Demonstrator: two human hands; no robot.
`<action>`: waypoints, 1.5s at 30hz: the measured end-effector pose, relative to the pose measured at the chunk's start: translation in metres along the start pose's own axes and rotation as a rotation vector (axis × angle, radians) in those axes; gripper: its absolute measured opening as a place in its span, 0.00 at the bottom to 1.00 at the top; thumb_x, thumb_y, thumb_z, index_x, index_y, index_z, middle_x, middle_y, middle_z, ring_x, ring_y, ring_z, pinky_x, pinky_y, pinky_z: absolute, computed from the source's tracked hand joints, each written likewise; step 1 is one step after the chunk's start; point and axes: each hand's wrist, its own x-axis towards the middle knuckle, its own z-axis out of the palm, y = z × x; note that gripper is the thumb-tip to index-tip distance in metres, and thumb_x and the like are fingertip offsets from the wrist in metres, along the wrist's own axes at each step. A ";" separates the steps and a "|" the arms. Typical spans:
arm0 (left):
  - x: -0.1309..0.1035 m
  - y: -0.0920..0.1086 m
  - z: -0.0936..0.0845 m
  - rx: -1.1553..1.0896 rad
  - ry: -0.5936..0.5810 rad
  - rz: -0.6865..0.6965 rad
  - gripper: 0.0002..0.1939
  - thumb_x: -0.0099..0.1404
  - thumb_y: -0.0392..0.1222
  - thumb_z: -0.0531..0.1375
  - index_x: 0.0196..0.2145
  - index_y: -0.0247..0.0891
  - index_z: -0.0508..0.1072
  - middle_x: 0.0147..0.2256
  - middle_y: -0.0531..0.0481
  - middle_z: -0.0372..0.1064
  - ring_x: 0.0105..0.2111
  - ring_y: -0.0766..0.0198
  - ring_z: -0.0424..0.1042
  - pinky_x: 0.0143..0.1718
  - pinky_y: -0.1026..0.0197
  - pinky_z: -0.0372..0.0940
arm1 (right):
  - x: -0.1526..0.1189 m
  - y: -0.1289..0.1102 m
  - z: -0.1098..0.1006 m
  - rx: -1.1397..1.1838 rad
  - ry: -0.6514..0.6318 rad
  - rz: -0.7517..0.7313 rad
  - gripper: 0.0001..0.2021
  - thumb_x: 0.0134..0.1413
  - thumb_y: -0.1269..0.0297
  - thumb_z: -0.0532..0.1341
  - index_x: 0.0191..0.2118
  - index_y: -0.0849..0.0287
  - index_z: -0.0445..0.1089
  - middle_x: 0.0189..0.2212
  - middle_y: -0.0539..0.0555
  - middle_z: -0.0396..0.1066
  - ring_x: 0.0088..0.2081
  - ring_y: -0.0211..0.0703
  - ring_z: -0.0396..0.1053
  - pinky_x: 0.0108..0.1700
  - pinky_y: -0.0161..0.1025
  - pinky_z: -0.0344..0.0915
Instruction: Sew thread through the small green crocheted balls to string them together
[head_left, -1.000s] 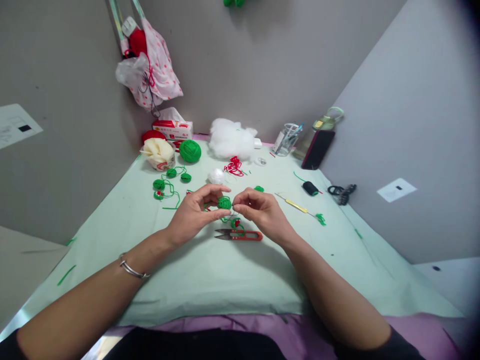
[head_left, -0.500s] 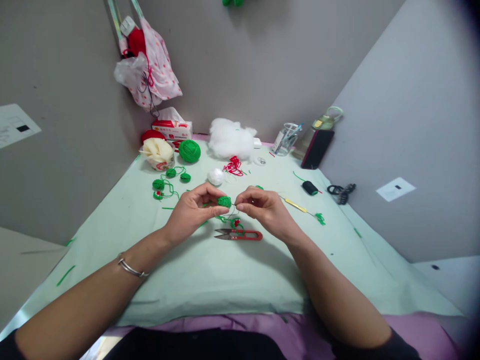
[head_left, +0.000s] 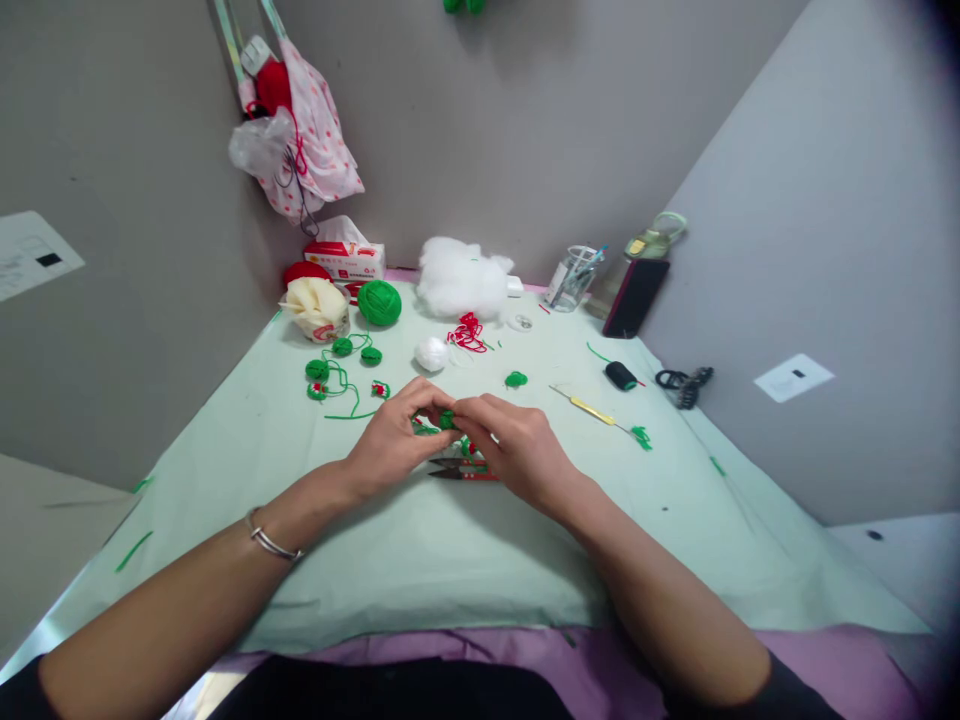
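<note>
A small green crocheted ball point(head_left: 447, 420) is pinched between the thumb and fingers of my left hand point(head_left: 391, 440). My right hand point(head_left: 516, 442) is closed with its fingertips against the ball's right side; what sits between them is hidden. Just below, thread snips point(head_left: 450, 472) with an orange-red handle lie on the table, partly covered by my right hand. Small green-and-red crocheted pieces lie under and beside my hands, one point(head_left: 380, 389) to the left. A small green piece point(head_left: 516, 379) rests beyond my right hand.
Green balls point(head_left: 370, 355) joined by yarn lie at left, near a green yarn ball point(head_left: 379, 302). White stuffing point(head_left: 463, 278), a white ball point(head_left: 432, 353) and red yarn point(head_left: 468, 333) are behind. A yellow-handled crochet hook point(head_left: 592, 410), black thread spool point(head_left: 620, 375) and phone point(head_left: 635, 299) stand or lie right.
My right hand has moved left against the green ball, covering the thin needle-like thing seen before between its fingers and the ball. The ball has dropped slightly.
</note>
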 end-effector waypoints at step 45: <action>0.021 -0.016 -0.037 -0.780 -0.056 -0.487 0.14 0.66 0.48 0.65 0.31 0.34 0.74 0.26 0.51 0.67 0.24 0.69 0.68 0.29 0.67 0.70 | 0.006 0.132 -0.087 1.212 0.862 0.807 0.17 0.65 0.79 0.54 0.26 0.58 0.50 0.16 0.38 0.41 0.15 0.26 0.45 0.20 0.22 0.51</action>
